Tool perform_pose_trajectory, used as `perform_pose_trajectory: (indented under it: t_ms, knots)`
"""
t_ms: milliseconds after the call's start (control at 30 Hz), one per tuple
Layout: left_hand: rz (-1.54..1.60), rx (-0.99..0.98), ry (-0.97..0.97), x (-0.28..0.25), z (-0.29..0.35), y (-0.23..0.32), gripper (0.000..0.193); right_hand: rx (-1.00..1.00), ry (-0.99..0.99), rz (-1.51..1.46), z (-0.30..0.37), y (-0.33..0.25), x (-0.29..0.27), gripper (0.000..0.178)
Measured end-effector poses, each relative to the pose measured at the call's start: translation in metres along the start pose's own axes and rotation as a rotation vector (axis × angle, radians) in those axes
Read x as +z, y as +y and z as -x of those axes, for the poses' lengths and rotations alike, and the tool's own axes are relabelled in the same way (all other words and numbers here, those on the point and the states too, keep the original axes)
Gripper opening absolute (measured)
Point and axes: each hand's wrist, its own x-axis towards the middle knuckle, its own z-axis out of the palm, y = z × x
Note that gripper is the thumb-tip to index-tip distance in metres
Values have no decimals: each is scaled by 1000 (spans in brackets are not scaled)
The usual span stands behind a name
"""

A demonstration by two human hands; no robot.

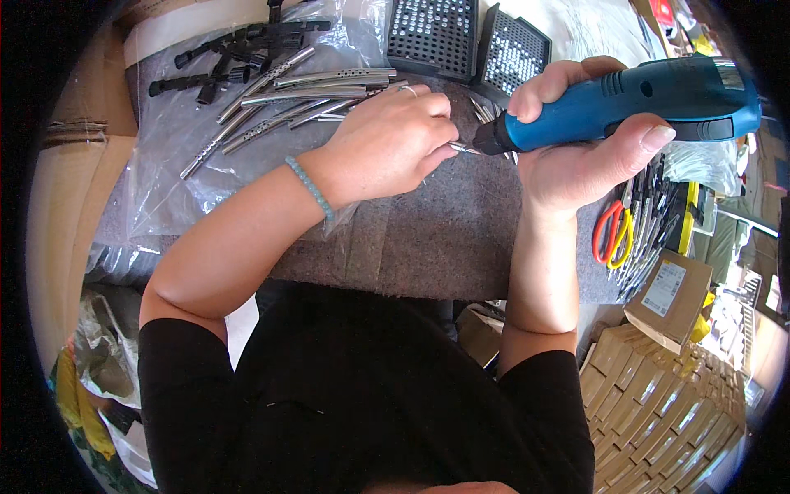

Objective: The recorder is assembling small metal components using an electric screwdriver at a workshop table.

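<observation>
My right hand [568,169] is wrapped round a blue cordless screwdriver [576,107], held level above the cloth-covered table with its black nose toward the left. From the nose a thin metal bit [466,149] reaches to the fingertips of my left hand [395,140]. Those fingers are pinched together at the bit's end; what small piece they hold is mostly hidden. Beside and beyond my left hand lie several perforated silver metal tubes [267,128] on clear plastic. A few thin metal pieces [485,109] rest behind the screwdriver's nose.
Two black trays [475,45] with rows of small silver pieces stand at the back. Black plastic fittings [247,51] lie at the far left. On the right are red-and-yellow-handled scissors [615,239], several thin metal tools [650,230] and a cardboard box [671,300]. Stacked cardboard [650,395] stands below.
</observation>
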Motion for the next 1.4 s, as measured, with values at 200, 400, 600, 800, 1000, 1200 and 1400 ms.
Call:
perform_pose_trajectory:
  t_ms: [200, 400, 600, 800, 1000, 1200, 1400]
  knots:
    - [3, -3, 4, 1, 0, -1, 14, -23, -13, 9, 0, 1, 1, 79]
    - [-1, -8, 9, 2, 0, 2, 11, -140, -75, -249, 1, 9, 2, 66]
    - [18, -7, 9, 3, 1, 2, 14, -153, -141, -274, 1, 10, 2, 66]
    - [24, 7, 4, 2, 0, 0, 14, -134, -152, -248, 1, 9, 3, 67]
    - [36, 4, -3, 1, -2, -2, 13, 31, -186, -14, 0, 2, 1, 88]
    - [15, 25, 5, 2, 0, -2, 13, -2, -207, -92, -8, -3, 6, 78]
    - [-255, 83, 70, -25, 11, 29, 13, -285, 38, 61, -59, -32, 12, 43]
